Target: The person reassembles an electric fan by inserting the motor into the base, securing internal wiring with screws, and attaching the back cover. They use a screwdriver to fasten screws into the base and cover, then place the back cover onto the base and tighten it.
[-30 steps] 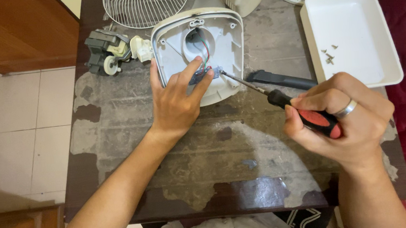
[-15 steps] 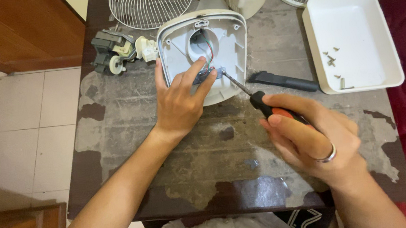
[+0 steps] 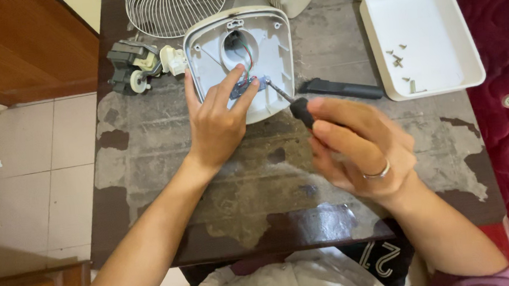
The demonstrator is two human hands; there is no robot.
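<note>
My left hand point(image 3: 217, 124) is pressing flat on the white housing point(image 3: 240, 63) near the table's point(image 3: 210, 188) far edge, fingertips point(image 3: 239, 72) pinning a small board point(image 3: 245, 89). My right hand point(image 3: 359, 147) is gripping a screwdriver point(image 3: 293, 103), its tip touching that board. A white tray point(image 3: 420, 36) is sitting at the far right corner, holding screws point(image 3: 398, 61).

Housing: the fan housing point(image 3: 260, 47) lies open-side up on the desk point(image 3: 178, 166), ahead of me.
My left hand point(image 3: 214, 125): rests on the housing's near edge, fingers point(image 3: 232, 82) inside on the small board point(image 3: 245, 89).
My right hand point(image 3: 356, 148): to the right, around the screwdriver point(image 3: 290, 101), whose tip meets the board's right end.
Motor point(image 3: 132, 65): left of the housing.
Grilles: one grille point(image 3: 173, 8) behind the housing.
Tray point(image 3: 469, 56): far right, screws point(image 3: 398, 58) in it.
Black tool point(image 3: 340, 88): between housing and tray.
</note>
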